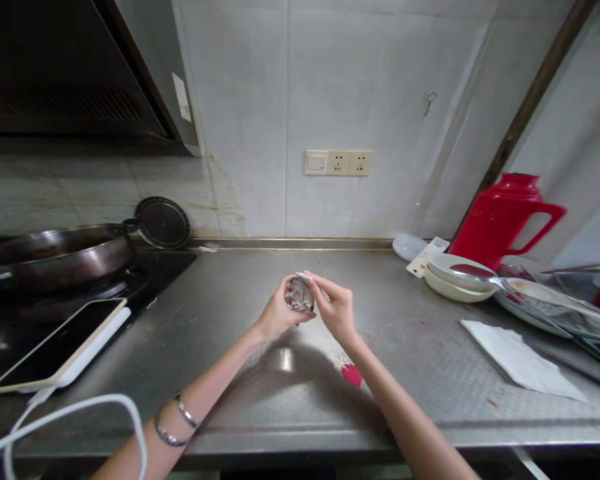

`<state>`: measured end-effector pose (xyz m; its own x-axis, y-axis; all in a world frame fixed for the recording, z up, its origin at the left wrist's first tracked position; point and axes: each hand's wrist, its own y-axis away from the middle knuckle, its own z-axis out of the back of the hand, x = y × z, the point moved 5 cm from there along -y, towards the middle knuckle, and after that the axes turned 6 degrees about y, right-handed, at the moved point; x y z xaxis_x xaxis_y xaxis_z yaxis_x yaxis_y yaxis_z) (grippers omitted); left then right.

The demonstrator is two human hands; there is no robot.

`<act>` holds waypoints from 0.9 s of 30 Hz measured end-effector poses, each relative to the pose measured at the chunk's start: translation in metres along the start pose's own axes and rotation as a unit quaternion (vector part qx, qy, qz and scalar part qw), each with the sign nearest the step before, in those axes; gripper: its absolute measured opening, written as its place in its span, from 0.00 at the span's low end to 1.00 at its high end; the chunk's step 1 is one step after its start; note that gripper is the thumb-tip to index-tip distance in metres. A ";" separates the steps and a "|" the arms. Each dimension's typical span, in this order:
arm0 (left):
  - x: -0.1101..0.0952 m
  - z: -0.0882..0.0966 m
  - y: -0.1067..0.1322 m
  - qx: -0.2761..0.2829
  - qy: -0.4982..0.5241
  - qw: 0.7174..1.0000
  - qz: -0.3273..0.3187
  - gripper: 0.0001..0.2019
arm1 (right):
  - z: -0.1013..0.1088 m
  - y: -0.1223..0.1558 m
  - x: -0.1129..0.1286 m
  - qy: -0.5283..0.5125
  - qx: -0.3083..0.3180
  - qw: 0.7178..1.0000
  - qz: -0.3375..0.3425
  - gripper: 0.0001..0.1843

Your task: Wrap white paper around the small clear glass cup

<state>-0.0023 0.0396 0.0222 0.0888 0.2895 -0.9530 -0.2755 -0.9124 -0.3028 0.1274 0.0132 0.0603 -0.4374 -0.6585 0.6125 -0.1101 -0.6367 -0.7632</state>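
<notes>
Over the middle of the steel counter [240,293], my two hands meet around a small round, see-through grey thing [299,295], shiny like a glass or clear plastic cup; its exact kind is unclear. My left hand [279,311] is closed around its side, with the round face toward me. At its upper right edge, the fingers of my right hand [335,303] are pinched together against it. Whether they also grip something thin there cannot be made out. Below the right wrist lies a red scrap [351,375] with pale crumbs beside it.
On the left are a stove with a steel pan [65,257], a phone [63,340] with a white cable [95,400], and a round dark lid [163,222] against the wall. To the right stand a red thermos [500,217], stacked bowls [457,275] and a white napkin [520,357].
</notes>
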 end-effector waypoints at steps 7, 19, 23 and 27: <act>-0.005 0.004 -0.001 -0.027 0.039 0.998 0.029 0.36 | -0.001 0.004 0.015 0.014 0.026 0.996 0.081 0.11; 0.001 -0.001 -0.001 -0.001 0.003 0.999 0.051 0.38 | 0.007 -0.002 0.007 0.018 -0.019 1.000 0.001 0.12; 0.005 -0.006 0.000 0.015 -0.001 0.999 0.038 0.36 | -0.005 0.001 0.009 0.012 0.057 0.996 0.061 0.11; 0.003 -0.001 -0.001 -0.008 0.005 0.998 0.059 0.31 | -0.009 0.005 0.018 0.018 0.076 0.989 0.128 0.12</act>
<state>-0.0010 0.0413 0.0192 0.0660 0.1773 -0.9819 -0.2700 -0.9442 -0.1886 0.1111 0.0014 0.0657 -0.4645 -0.7934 0.3933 0.1434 -0.5057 -0.8507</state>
